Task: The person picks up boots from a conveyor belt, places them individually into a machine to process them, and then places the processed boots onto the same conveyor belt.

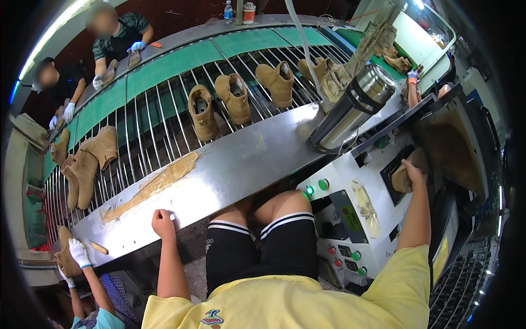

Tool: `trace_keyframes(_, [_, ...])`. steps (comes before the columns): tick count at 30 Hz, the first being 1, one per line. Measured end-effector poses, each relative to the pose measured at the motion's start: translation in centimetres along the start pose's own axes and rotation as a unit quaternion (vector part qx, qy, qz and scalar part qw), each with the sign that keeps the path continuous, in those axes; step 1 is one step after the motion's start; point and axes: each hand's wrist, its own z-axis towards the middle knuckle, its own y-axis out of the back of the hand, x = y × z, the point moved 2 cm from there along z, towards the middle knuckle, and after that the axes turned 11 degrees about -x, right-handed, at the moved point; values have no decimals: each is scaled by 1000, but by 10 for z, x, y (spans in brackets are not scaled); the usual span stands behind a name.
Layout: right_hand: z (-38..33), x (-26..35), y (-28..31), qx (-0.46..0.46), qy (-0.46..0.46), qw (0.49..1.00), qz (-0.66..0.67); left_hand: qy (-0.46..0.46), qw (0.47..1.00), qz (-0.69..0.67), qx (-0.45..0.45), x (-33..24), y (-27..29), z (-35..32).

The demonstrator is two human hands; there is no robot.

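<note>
My right hand [413, 171] reaches out to the machine on the right and grips a tan suede boot [401, 180] at the machine's dark opening. Much of that boot is hidden by my hand and the machine. My left hand [163, 224] is closed in a fist at the front edge of the metal ledge [241, 156]. A small white thing [172, 217] shows beside its fingers; whether the fist holds it cannot be made out. Beyond the ledge, several tan boots stand on the roller rack, among them an upright boot [203, 113] and its neighbour [234, 98].
A large steel flask [350, 109] stands on the ledge near the white machine [350, 181] with coloured buttons. Brown tape [150, 186] covers part of the ledge. At lower left, a co-worker's white-gloved hand [79, 253] touches a boot [67, 257]. Two people work across the rack [159, 126].
</note>
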Motion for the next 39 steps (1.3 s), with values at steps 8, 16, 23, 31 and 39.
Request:
trace_keyframes(8, [33,2,77,51,-43,982,176,45,999,-9,23,-10,2,-5])
trace_keyframes(16, [-83,-10,166,37,15,882,470,-247,912,136,298,-108,-5,-105])
trace_keyframes(23, [-315,8,173,237,39,631,738,-139,599,-360,702,-270,13,-293])
trace_keyframes(31, [-474,68,113,407,110,575,701,173,589,-537,579,-251,55,-250])
trace_keyframes(39, [-572,108,42,677,302,477,473,270,724,-549,318,-159,139,-148])
